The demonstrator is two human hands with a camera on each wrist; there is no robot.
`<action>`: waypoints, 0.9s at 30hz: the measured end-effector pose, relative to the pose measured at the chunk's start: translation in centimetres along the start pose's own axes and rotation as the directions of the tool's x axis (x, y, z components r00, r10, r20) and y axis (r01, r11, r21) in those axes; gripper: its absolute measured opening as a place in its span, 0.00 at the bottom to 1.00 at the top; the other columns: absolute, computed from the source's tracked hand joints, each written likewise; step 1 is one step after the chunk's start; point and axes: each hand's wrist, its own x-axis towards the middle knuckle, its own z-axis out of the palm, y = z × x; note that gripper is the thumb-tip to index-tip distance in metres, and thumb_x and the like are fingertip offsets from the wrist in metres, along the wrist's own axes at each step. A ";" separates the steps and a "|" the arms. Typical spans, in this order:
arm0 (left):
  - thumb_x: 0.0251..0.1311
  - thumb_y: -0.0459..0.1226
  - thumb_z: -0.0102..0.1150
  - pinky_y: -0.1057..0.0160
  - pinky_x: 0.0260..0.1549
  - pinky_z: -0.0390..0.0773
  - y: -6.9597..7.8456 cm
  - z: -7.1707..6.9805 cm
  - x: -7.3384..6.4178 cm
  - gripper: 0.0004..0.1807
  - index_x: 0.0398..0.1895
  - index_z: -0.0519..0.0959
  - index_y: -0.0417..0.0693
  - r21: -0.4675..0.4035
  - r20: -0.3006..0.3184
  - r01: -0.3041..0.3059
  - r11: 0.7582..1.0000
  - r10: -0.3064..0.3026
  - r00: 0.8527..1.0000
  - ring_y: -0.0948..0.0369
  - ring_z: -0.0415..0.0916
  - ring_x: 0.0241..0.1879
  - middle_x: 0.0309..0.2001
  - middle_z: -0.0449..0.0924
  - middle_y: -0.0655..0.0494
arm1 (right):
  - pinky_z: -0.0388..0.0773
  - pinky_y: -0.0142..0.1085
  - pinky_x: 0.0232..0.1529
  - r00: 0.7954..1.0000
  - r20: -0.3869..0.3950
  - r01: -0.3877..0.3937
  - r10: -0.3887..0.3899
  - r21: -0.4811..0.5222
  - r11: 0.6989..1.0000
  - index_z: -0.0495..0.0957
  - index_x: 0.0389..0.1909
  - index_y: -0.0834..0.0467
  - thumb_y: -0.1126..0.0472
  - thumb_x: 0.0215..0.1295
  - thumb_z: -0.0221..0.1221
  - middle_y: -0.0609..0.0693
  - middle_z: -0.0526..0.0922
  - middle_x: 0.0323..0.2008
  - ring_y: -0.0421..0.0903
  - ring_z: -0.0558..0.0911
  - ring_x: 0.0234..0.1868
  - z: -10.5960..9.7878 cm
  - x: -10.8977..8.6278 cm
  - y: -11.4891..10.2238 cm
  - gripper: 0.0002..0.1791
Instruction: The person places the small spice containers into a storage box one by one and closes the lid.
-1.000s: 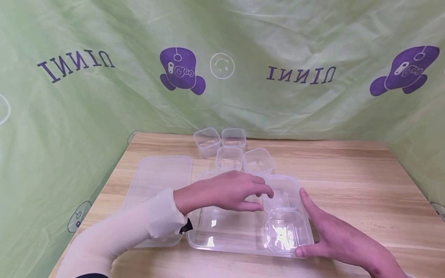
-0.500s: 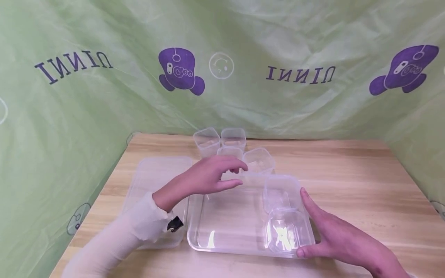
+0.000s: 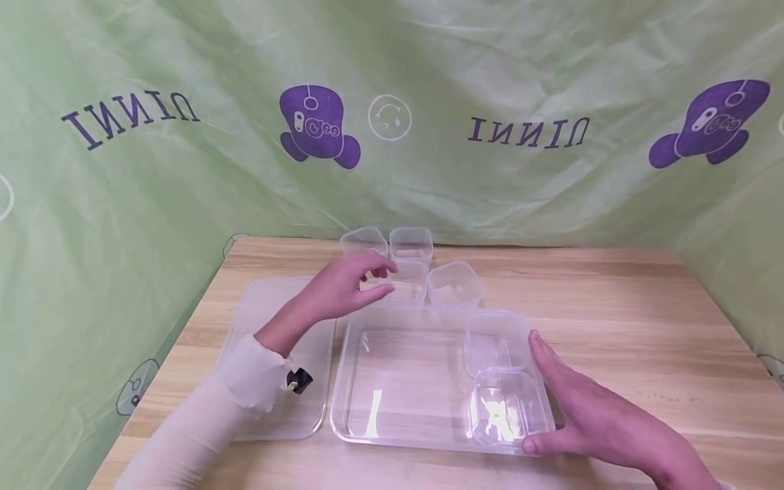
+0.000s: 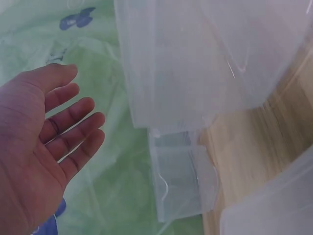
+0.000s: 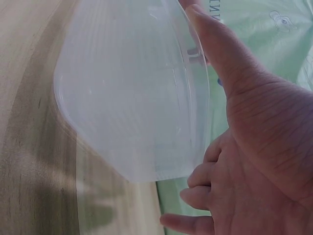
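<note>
My left hand hovers behind the large clear plastic container, fingers loosely bent and holding nothing. Its fingertips overlap the near-left small clear container in the head view; in the left wrist view the palm faces up beside tall translucent walls. At the right end of the large container, my right hand rests with thumb and fingers spread along the side, the thumb on the front corner rim. Two small square containers sit inside that end, one at the back and one in front.
A flat clear rectangular lid lies on the wooden table left of the large container. More small containers stand behind: one at right, two at the back. A green printed curtain hangs around the table.
My left hand has moved from above the inner small containers, left and away from me, to the small containers behind. The right hand and the large container have stayed in place.
</note>
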 end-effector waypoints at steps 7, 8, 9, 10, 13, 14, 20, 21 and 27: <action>0.67 0.36 0.67 0.52 0.42 0.82 -2.5 0.0 0.0 0.13 0.52 0.84 0.40 -0.093 -0.068 0.074 0.993 -0.080 0.994 0.50 0.81 0.47 0.46 0.84 0.48 | 0.37 0.13 0.64 1.000 -0.004 0.031 -0.031 -0.013 0.999 0.31 0.83 0.56 0.29 0.52 0.70 0.61 0.38 0.81 0.62 0.49 0.78 -0.1 0.2 0.0 0.74; 0.67 0.36 0.67 0.51 0.43 0.82 -2.9 0.0 0.0 0.14 0.52 0.84 0.39 -0.115 -0.075 0.087 0.990 -0.096 0.993 0.49 0.80 0.47 0.46 0.84 0.48 | 0.38 0.13 0.65 0.999 -0.007 0.035 -0.035 -0.016 0.999 0.31 0.83 0.56 0.29 0.52 0.70 0.61 0.38 0.81 0.62 0.49 0.78 -0.1 0.2 0.0 0.74; 0.66 0.36 0.68 0.49 0.43 0.82 -3.3 0.1 0.0 0.14 0.52 0.83 0.39 -0.133 -0.082 0.097 0.986 -0.109 0.991 0.48 0.80 0.48 0.47 0.84 0.48 | 0.38 0.13 0.65 0.999 -0.009 0.039 -0.040 -0.019 0.999 0.31 0.83 0.56 0.29 0.52 0.70 0.61 0.38 0.81 0.62 0.49 0.78 -0.1 0.2 0.0 0.74; 0.66 0.36 0.68 0.48 0.44 0.81 -3.7 0.1 0.0 0.14 0.52 0.83 0.39 -0.148 -0.089 0.106 0.983 -0.120 0.989 0.47 0.80 0.50 0.48 0.84 0.48 | 0.38 0.13 0.65 0.999 -0.010 0.035 -0.035 -0.021 0.999 0.31 0.83 0.56 0.29 0.52 0.70 0.61 0.38 0.81 0.61 0.50 0.78 -0.1 0.2 0.0 0.74; 0.65 0.36 0.69 0.44 0.48 0.79 -4.9 0.1 0.1 0.14 0.52 0.83 0.41 -0.134 -0.120 0.124 0.983 -0.140 0.983 0.46 0.79 0.52 0.50 0.82 0.49 | 0.38 0.13 0.65 1.000 -0.007 0.025 -0.025 -0.022 0.999 0.31 0.83 0.56 0.29 0.51 0.71 0.60 0.38 0.81 0.62 0.50 0.78 0.0 0.3 0.0 0.75; 0.65 0.36 0.69 0.44 0.49 0.78 -5.3 0.1 0.1 0.15 0.52 0.83 0.41 -0.122 -0.130 0.128 0.984 -0.144 0.981 0.46 0.78 0.52 0.51 0.81 0.49 | 0.38 0.13 0.65 1.000 -0.007 0.017 -0.017 -0.024 1.000 0.31 0.83 0.55 0.29 0.51 0.71 0.60 0.38 0.82 0.62 0.50 0.78 -0.1 0.2 -0.1 0.75; 0.65 0.35 0.69 0.45 0.56 0.74 -8.0 0.1 0.4 0.19 0.57 0.81 0.41 -0.055 -0.181 0.219 0.974 -0.225 0.957 0.46 0.74 0.55 0.55 0.76 0.45 | 0.40 0.12 0.63 1.000 -0.004 -0.006 0.006 -0.011 1.000 0.31 0.83 0.53 0.29 0.51 0.71 0.59 0.41 0.82 0.60 0.52 0.78 -0.1 0.1 -0.1 0.74; 0.65 0.35 0.70 0.46 0.58 0.73 -8.4 0.1 0.4 0.20 0.59 0.80 0.41 -0.049 -0.185 0.240 0.970 -0.245 0.952 0.46 0.73 0.57 0.56 0.75 0.45 | 0.40 0.12 0.63 1.000 -0.003 -0.006 0.006 -0.008 1.000 0.31 0.83 0.53 0.29 0.51 0.71 0.58 0.41 0.82 0.60 0.52 0.78 -0.1 0.1 -0.1 0.74; 0.64 0.38 0.72 0.46 0.65 0.68 -9.8 0.2 0.6 0.30 0.67 0.75 0.41 -0.050 -0.161 0.317 0.947 -0.321 0.933 0.45 0.68 0.65 0.64 0.70 0.44 | 0.41 0.12 0.63 1.000 -0.002 -0.009 0.009 -0.014 1.000 0.31 0.83 0.53 0.29 0.50 0.71 0.58 0.41 0.82 0.59 0.52 0.77 -0.1 0.3 -0.3 0.75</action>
